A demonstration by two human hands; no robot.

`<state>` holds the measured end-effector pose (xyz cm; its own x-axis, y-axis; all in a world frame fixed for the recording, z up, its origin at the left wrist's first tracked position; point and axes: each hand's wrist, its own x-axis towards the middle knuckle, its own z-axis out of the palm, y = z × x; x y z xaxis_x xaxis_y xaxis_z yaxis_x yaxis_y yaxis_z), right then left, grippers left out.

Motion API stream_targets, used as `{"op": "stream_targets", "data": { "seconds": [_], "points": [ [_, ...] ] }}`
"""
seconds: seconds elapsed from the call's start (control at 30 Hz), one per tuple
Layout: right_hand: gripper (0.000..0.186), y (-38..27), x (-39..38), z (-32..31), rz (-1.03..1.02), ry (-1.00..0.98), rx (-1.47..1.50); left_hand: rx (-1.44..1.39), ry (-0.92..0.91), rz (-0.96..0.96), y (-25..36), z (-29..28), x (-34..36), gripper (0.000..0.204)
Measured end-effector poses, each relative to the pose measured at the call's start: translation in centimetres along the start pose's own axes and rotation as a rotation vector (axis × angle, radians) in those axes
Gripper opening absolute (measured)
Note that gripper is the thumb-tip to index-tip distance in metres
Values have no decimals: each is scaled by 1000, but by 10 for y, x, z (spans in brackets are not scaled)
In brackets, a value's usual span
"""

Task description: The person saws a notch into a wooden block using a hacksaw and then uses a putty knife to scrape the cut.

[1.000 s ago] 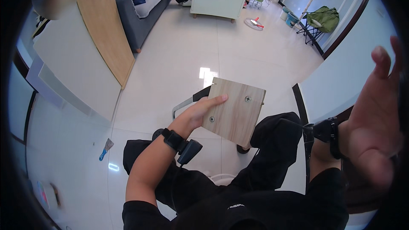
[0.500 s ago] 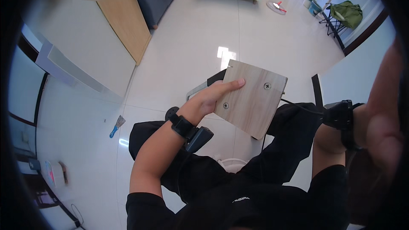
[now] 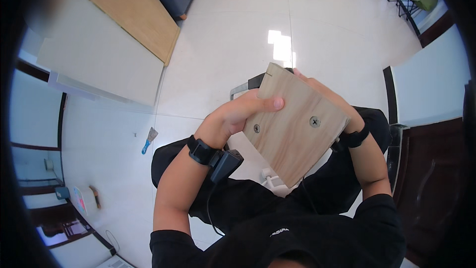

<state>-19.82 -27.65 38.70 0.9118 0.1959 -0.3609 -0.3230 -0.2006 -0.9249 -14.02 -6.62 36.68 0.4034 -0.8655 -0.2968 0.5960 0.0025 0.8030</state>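
A pale wooden board (image 3: 292, 134) with two cross-head screws in its face is tilted in front of me, above my lap. My left hand (image 3: 243, 111) is closed on its left edge, thumb flat on the face and fingers hidden behind. My right hand (image 3: 322, 89) reaches behind the board's upper right edge. One fingertip shows past that edge; the other fingers are hidden, so what they touch cannot be seen. From behind the board's upper left corner juts a black part (image 3: 255, 80) with a bent grey metal bar (image 3: 239, 89).
A scraper with a blue handle (image 3: 148, 140) lies on the tiled floor to my left. Under the board, between my legs, is a white plastic object (image 3: 273, 181). A wooden-edged cabinet (image 3: 134, 15) stands at upper left, a dark door (image 3: 426, 168) at right.
My right hand, earlier raised and blurred at the right edge, has come down behind the board. The board has tilted and shifted slightly toward me; my left hand keeps its hold.
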Motion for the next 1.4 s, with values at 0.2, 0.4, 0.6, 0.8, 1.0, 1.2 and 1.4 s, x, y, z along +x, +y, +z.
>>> {"op": "stream_targets", "data": {
  "seconds": [0.2, 0.4, 0.6, 0.8, 1.0, 1.2, 1.4],
  "points": [
    [80, 1, 3, 1, 121, -47, 181, 25, 23, -73, 3, 1, 8, 88],
    [69, 5, 1, -4, 267, -53, 529, 50, 59, -160, 4, 4, 18, 91],
    [67, 23, 7, -1, 324, -42, 715, 7, 78, -155, 2, 8, 23, 89],
    [68, 7, 2, -1, 329, -119, 787, 99, 10, -147, 6, 12, 22, 96],
    [63, 25, 15, -2, 167, -205, 747, 324, 34, -141, -2, 13, 18, 103],
    [56, 10, 13, -6, 99, -201, 823, 339, 87, -135, 4, 14, 10, 89],
    [26, 10, 18, -20, 146, -95, 881, 601, 173, -69, 39, 6, -17, 46]
  ]
}}
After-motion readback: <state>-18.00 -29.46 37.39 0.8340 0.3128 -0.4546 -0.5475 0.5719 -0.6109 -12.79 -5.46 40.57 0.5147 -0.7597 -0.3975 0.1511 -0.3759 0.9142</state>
